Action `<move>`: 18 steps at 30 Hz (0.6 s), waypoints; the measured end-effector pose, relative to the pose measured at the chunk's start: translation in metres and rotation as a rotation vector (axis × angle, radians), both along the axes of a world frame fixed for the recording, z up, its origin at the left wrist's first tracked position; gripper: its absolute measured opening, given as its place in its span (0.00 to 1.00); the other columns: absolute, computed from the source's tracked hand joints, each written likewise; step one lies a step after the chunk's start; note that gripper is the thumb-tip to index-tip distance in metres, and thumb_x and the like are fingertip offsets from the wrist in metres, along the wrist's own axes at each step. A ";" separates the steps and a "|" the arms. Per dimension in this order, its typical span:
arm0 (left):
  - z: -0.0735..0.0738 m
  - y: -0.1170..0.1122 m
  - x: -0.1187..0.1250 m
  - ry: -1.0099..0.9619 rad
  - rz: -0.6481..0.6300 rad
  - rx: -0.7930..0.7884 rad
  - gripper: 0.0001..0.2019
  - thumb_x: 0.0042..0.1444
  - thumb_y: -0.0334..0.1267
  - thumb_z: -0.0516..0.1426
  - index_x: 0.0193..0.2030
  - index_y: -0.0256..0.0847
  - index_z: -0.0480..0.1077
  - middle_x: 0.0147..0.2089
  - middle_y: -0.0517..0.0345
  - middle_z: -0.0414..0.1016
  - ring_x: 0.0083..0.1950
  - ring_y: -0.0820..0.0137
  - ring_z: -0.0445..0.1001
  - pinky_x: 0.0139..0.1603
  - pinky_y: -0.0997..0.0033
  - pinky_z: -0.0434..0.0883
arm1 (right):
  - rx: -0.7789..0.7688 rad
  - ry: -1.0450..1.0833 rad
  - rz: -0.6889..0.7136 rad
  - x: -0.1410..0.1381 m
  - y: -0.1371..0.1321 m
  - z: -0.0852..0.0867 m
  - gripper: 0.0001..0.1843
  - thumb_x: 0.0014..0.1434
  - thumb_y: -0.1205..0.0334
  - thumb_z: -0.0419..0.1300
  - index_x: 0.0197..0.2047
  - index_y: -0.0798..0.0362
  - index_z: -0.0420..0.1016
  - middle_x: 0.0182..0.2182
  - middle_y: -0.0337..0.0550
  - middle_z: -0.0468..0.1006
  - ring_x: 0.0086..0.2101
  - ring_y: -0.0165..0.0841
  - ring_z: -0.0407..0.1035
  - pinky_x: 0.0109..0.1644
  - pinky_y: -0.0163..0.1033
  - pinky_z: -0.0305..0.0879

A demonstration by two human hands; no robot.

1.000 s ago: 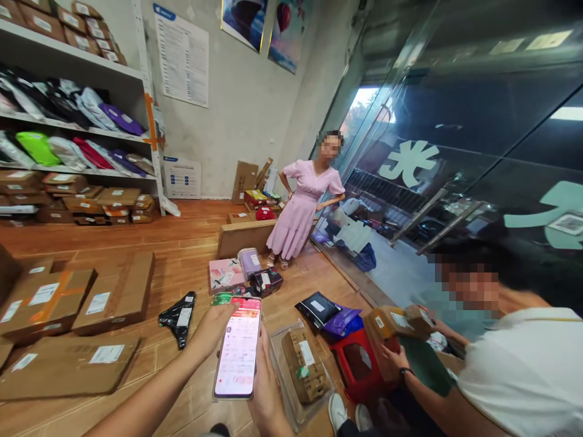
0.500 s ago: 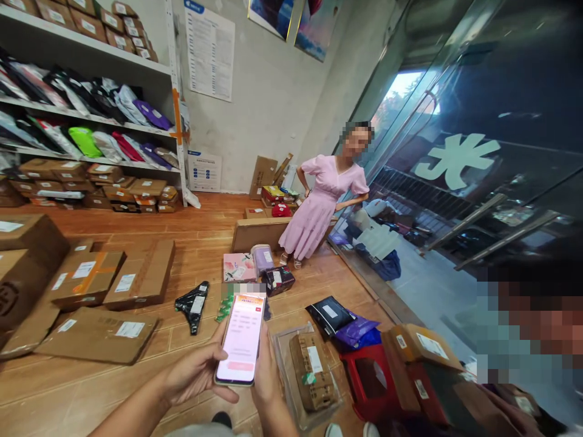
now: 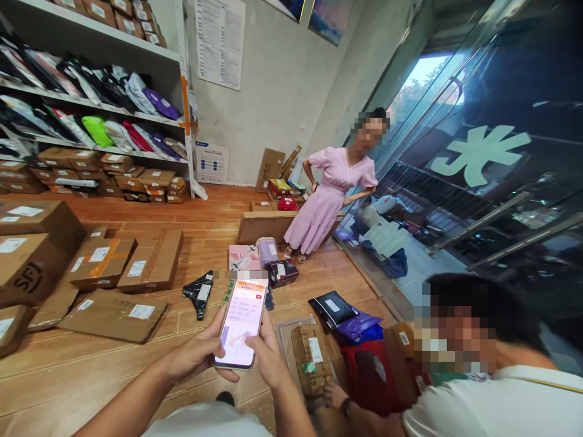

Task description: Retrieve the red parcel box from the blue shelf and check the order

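I hold a smartphone with a lit pink and white screen in both hands, low in the middle of the view. My left hand wraps its left edge from below. My right hand grips the right edge, thumb over the screen. Just right of the phone a brown cardboard parcel lies in a clear plastic bag on the wooden floor.
A seated person in a white shirt leans in at the lower right, hand near a red stool. A person in a pink dress stands by the glass door. Cardboard boxes cover the floor on the left; shelves hold parcels.
The view has swung left and down. My left hand moved from behind the phone's top to gripping its left edge. The seated person leaned back into view at the lower right.
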State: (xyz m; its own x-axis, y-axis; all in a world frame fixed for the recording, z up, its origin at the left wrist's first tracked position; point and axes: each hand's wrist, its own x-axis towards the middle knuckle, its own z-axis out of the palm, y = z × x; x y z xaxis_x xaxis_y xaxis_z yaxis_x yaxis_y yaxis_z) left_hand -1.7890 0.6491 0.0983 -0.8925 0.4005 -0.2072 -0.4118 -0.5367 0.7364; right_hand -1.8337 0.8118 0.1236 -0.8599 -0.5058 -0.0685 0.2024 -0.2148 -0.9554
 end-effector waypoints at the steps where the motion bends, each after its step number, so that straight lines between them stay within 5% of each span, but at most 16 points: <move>1: 0.000 0.000 0.001 0.001 0.001 0.000 0.62 0.40 0.33 0.57 0.67 0.63 0.10 0.64 0.52 0.62 0.51 0.56 0.70 0.38 0.61 0.76 | 0.001 0.010 0.000 0.001 0.000 0.000 0.34 0.45 0.66 0.59 0.58 0.51 0.63 0.50 0.42 0.80 0.48 0.37 0.74 0.51 0.40 0.70; 8: 0.003 0.002 0.006 0.014 -0.009 -0.094 0.57 0.45 0.39 0.61 0.71 0.60 0.23 0.64 0.49 0.63 0.46 0.59 0.73 0.38 0.61 0.76 | 0.021 0.128 -0.064 0.009 -0.003 -0.012 0.31 0.51 0.62 0.64 0.58 0.51 0.62 0.50 0.45 0.79 0.48 0.39 0.74 0.52 0.43 0.69; 11: 0.005 0.006 0.007 0.005 0.042 -0.149 0.59 0.48 0.43 0.62 0.70 0.60 0.17 0.65 0.46 0.61 0.44 0.60 0.73 0.36 0.62 0.76 | 0.003 0.135 -0.070 0.010 -0.003 -0.014 0.32 0.50 0.61 0.65 0.58 0.52 0.64 0.50 0.45 0.79 0.47 0.39 0.74 0.52 0.42 0.69; 18: 0.004 0.009 0.012 0.013 0.022 -0.168 0.64 0.39 0.34 0.59 0.69 0.56 0.11 0.70 0.47 0.53 0.51 0.56 0.69 0.39 0.62 0.76 | -0.026 -0.088 -0.194 -0.001 -0.010 0.003 0.23 0.51 0.49 0.64 0.47 0.54 0.74 0.41 0.43 0.84 0.40 0.37 0.76 0.45 0.39 0.70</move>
